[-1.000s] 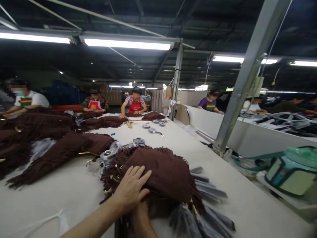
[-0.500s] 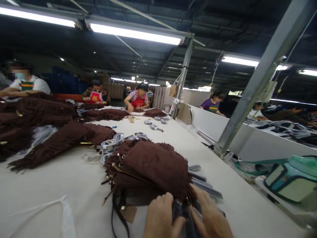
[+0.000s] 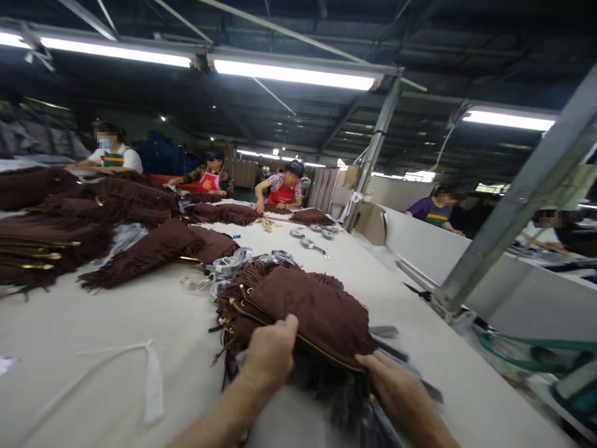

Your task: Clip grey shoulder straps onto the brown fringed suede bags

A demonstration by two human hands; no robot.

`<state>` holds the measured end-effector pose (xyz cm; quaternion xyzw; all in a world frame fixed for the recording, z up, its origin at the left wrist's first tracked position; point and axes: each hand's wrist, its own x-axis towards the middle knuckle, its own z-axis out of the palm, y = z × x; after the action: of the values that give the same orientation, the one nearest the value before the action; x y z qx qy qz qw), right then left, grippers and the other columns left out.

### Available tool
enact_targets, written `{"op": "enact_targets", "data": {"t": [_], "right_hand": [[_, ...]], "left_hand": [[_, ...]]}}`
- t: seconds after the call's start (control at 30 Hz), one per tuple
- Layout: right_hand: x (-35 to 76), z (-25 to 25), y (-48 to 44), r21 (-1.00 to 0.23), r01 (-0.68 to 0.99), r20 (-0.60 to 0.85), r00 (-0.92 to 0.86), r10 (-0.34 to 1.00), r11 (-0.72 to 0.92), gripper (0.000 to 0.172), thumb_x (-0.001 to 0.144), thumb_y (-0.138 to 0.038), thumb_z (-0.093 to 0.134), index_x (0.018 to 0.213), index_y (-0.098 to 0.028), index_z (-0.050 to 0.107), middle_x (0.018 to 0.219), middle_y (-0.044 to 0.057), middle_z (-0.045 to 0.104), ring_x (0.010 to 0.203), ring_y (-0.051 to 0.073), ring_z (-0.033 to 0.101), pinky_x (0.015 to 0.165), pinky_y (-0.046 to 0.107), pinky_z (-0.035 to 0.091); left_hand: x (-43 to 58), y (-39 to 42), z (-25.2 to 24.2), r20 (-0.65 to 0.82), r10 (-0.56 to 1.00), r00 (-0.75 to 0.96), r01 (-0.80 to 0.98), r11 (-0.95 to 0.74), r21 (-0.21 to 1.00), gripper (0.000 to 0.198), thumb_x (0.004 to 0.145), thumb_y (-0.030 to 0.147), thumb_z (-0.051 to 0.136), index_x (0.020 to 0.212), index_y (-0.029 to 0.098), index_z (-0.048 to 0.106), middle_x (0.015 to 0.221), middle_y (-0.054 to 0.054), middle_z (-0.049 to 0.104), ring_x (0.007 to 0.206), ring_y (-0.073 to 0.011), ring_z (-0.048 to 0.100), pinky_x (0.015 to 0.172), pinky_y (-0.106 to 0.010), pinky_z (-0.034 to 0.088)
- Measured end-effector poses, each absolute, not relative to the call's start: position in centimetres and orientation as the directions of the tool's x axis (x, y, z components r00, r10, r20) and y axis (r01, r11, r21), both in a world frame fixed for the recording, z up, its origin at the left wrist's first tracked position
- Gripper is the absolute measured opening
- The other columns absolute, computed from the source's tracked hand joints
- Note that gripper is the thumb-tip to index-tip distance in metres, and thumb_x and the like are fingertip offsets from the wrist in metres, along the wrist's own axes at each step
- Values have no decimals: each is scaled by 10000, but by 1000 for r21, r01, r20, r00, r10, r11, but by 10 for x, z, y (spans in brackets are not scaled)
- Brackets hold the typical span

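Observation:
A stack of brown suede fringed bags (image 3: 308,308) lies on the white table (image 3: 116,323) in front of me. My left hand (image 3: 269,354) grips the near edge of the stack, thumb on top beside a gold zipper. My right hand (image 3: 392,386) reaches under the stack's right corner, its fingers hidden among grey tassels (image 3: 354,398). Grey-wrapped straps with metal clasps (image 3: 228,267) lie just behind the stack.
More brown fringed bags (image 3: 153,249) are piled to the left and along the table. A white strip (image 3: 149,379) lies near left. Several seated people work at the far end. A slanted metal post (image 3: 508,205) and a white divider (image 3: 420,242) stand on the right.
My view has swung left. My left hand moved from the tassels up onto the stack's near edge, and my right hand slid to the stack's right corner.

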<state>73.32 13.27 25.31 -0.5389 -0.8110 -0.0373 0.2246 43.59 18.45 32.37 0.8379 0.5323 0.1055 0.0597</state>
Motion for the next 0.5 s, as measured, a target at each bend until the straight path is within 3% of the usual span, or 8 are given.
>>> {"op": "enact_targets", "data": {"t": [0.13,0.2,0.27,0.33,0.43,0.5], "right_hand": [[733,277,127,-157,923,386,-271,882,352,369,912,-153,351,1047,-245,681,1017,96,688,904,210,678,753,319,558],[715,288,123,-102,924,424,-294,856,368,344,830,-148,457,1068,-250,683,1215,121,633,1118,272,601,907,423,514],[688,296,122,-62,918,456,-323,829,391,394,764,-174,563,1140,-250,654,1316,124,571,1216,310,524,988,476,457],[659,297,127,-34,920,474,-329,817,390,396,769,-238,639,1165,-246,627,1250,114,602,1116,304,574,925,449,488],[637,286,143,49,908,515,-379,769,415,113,861,-298,596,955,-266,650,939,52,669,777,243,629,680,365,503],[641,272,156,70,883,562,-419,713,464,151,916,-318,511,838,-286,637,786,26,648,638,219,605,586,348,464]], "left_hand": [[358,222,348,236,958,165,980,-186,71,207,956,196,346,1009,193,546,855,-108,703,821,-298,687,666,-342,456],[335,233,349,248,954,167,982,-183,41,197,964,235,360,996,200,552,896,-103,704,830,-295,674,665,-342,450],[330,236,344,258,944,206,973,-225,47,196,954,213,369,973,194,563,915,-99,696,846,-286,658,690,-351,457],[337,232,335,326,917,229,959,-269,85,183,926,167,397,946,183,579,941,-106,682,905,-281,632,773,-377,466],[345,217,319,528,817,232,913,-370,172,230,872,108,446,1032,171,599,1165,-138,624,1121,-291,537,975,-438,409],[337,203,306,604,764,227,858,-450,247,285,869,99,438,1092,180,597,1229,-127,592,1158,-274,509,1012,-435,401]]}}
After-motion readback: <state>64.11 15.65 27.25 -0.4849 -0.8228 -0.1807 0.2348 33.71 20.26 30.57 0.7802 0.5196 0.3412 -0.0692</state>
